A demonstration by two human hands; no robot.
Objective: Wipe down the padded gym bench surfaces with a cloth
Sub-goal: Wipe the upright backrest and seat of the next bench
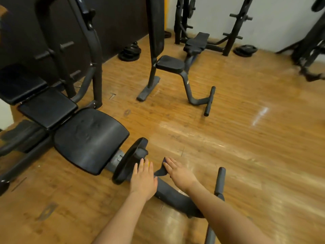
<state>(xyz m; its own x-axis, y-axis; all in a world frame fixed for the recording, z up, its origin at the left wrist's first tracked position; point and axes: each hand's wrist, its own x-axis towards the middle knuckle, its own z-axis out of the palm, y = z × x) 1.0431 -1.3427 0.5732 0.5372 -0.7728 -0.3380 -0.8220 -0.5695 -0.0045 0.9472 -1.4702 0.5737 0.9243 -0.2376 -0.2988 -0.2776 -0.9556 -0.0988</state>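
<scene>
Head view: right hand lies flat on the dark cloth atop the bench frame; left hand, fingers straight, rests beside it; padded seat lies up-left, nearer the left hand.

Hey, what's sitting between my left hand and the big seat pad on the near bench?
In the head view, a black weight plate stands between your left hand and the seat pad.
</scene>
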